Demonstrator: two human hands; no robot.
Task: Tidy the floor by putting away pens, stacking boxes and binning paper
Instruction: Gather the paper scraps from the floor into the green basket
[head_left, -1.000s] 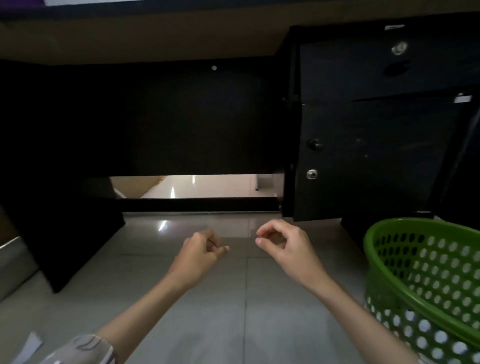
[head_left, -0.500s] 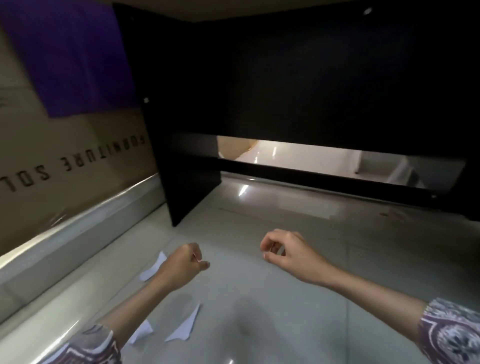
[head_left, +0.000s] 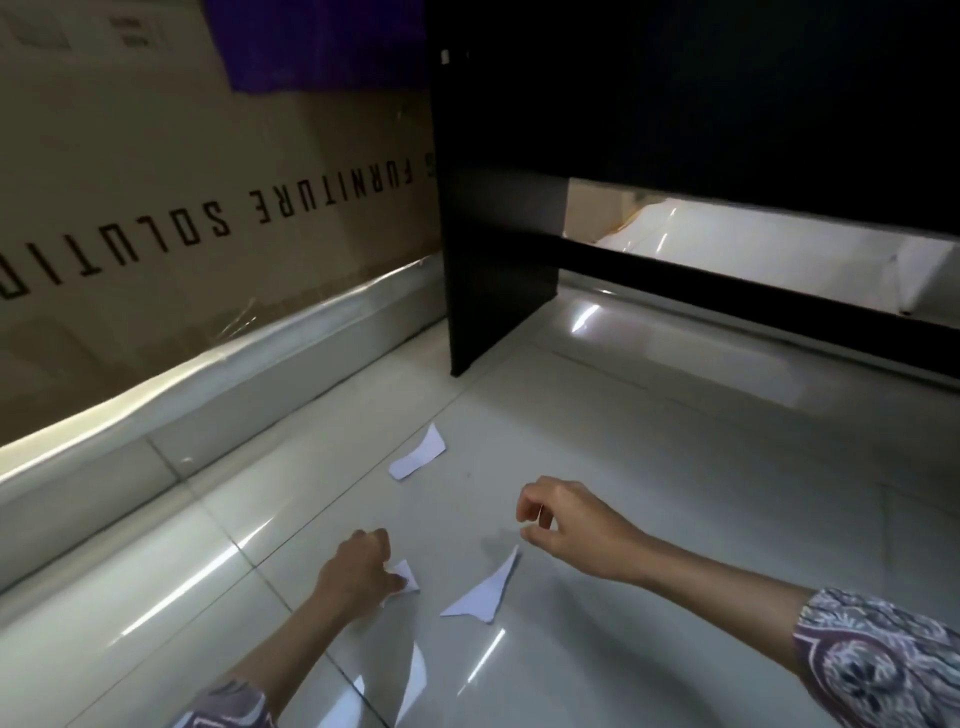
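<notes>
Three white paper scraps lie on the glossy grey floor tiles. My left hand (head_left: 358, 571) is down on the floor, its curled fingertips pinching the small scrap (head_left: 408, 576). A larger triangular scrap (head_left: 485, 590) lies just right of it. My right hand (head_left: 566, 525) hovers above that triangular scrap's tip, its fingers loosely curled with a gap between thumb and forefinger, holding nothing. The third scrap (head_left: 418, 453) lies farther away, beyond both hands. No pens or bin are in view.
A black desk side panel (head_left: 493, 234) stands on the floor ahead, with a low black crossbar (head_left: 727, 291) running right. A big cardboard box (head_left: 182, 208) with printed lettering leans along the left, behind a pale skirting ledge (head_left: 208, 395).
My view swung left and down, away from the green basket and drawers. Both hands dropped toward the floor, and the left one reached the small scrap.
</notes>
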